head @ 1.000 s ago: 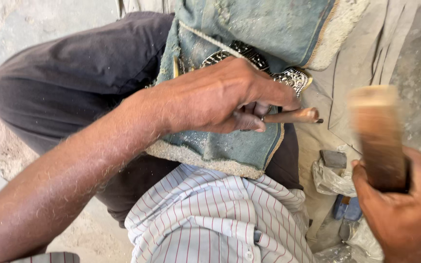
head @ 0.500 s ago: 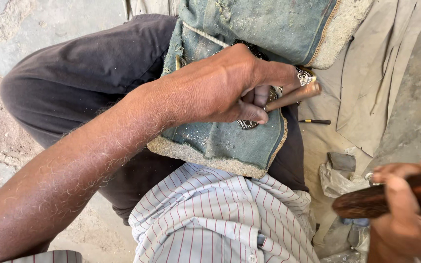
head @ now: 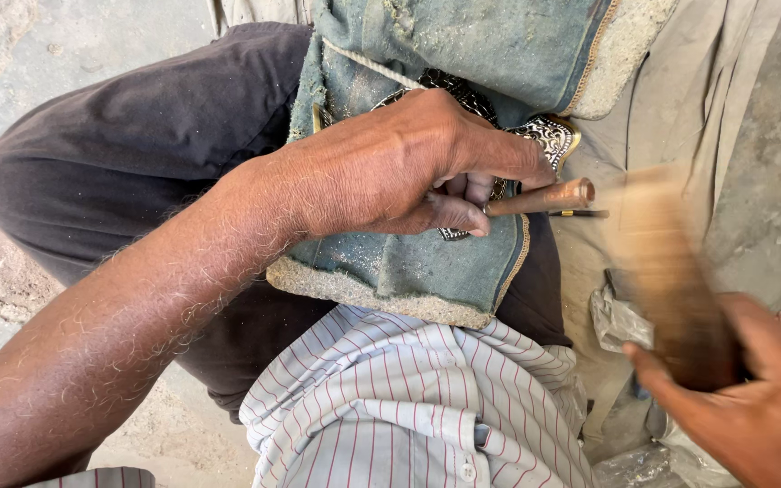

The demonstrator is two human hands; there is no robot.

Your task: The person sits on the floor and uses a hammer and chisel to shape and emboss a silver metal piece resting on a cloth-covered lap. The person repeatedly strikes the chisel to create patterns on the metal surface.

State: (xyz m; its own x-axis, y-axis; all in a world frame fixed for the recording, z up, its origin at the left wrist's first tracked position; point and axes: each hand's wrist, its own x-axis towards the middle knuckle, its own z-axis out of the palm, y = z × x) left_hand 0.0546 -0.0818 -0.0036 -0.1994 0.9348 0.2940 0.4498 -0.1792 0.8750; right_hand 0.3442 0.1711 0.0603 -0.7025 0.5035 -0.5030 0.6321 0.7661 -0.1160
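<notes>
Copper-coloured punch [head: 540,197] is pinched in our left hand [head: 399,167], its tip on the patterned metal piece [head: 549,137] lying on denim cloth [head: 427,262] over our lap. Our right hand [head: 752,398] grips a blurred wooden mallet [head: 671,280] beside it.

The brown wooden mallet [head: 671,280] in the right hand [head: 752,407] is pure motion blur, so its shape is anyone's guess. That hand runs off the bottom-right corner. The left hand [head: 399,167] covers most of the ornate silver metal piece [head: 549,136] and the thin copper-coloured punch's [head: 544,196] tip.
</notes>
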